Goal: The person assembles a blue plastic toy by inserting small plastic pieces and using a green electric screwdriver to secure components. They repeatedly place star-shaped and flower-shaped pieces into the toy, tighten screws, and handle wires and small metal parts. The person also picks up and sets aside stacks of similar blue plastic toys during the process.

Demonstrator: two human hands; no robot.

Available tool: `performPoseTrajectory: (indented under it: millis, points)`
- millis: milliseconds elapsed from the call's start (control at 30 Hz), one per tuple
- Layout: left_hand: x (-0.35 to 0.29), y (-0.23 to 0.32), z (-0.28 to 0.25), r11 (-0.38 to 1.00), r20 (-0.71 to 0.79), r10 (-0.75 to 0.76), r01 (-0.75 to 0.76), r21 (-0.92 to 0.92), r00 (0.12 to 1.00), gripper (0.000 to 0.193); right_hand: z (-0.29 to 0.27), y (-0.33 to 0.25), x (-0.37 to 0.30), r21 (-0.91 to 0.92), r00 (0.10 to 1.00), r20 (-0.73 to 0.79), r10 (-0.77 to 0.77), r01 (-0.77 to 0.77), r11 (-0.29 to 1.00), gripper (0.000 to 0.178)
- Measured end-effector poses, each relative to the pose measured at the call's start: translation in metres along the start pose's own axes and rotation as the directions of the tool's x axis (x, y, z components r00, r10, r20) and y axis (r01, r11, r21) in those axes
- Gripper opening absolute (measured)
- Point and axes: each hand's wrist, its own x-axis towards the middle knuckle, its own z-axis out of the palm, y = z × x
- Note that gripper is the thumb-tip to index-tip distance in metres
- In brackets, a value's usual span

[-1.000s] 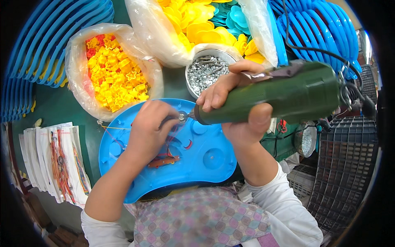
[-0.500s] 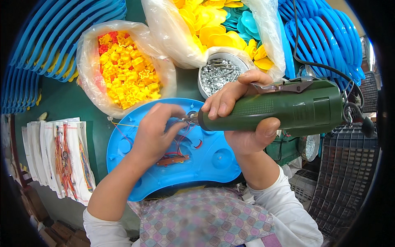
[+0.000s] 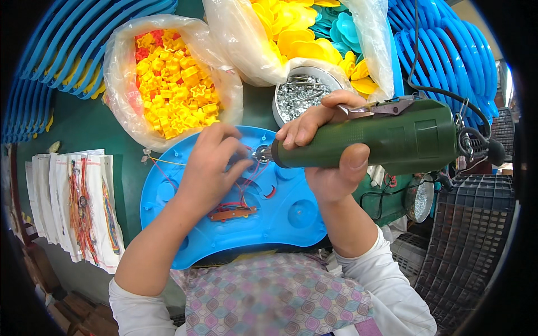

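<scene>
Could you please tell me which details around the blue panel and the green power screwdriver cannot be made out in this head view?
- Bit tip of the green power screwdriver: hidden by the left hand fingers.
- What the left hand pinches: covered by its own fingers.
- Near edge of the blue panel: hidden behind the patterned apron.
- Screws in the metal bowl: too small to count, partly under the right hand.
- Screwdriver cord: cut off at the top edge.

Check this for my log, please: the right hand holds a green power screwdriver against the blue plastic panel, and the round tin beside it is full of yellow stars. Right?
Not quite. The head view shows the round tin holding silvery screws, not yellow stars; those sit in the plastic bag to the left. The rest stands: the right hand holds the green power screwdriver against the blue plastic panel.
</scene>
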Motion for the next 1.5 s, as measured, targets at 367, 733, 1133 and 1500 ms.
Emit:
performPoseTrajectory:
  millis: [367,733,1133,1500]
  points:
    - [0.001,0.005,0.003,1.000,-0.047,0.013,-0.014,-0.012,0.999,0.029,0.013,0.000,0.021,-0.002,0.974,0.215,0.063,-0.064,0.998,0.081]
    - [-0.002,0.017,-0.032,0.991,0.020,-0.099,0.100,-0.094,0.995,0.015,-0.106,-0.053,-0.005,-0.315,0.912,-0.381,-0.155,0.030,0.949,0.067]
    - [-0.028,0.002,-0.049,0.924,0.206,0.130,-0.194,0.329,0.970,0.018,-0.143,-0.031,-0.009,-0.889,0.704,-0.261,-0.660,0.091,0.448,0.047]
    - [-0.034,0.001,-0.027,0.913,0.098,0.193,-0.216,0.347,0.976,0.018,0.011,0.022,-0.013,-0.639,0.621,0.758,0.198,0.768,0.039,0.008]
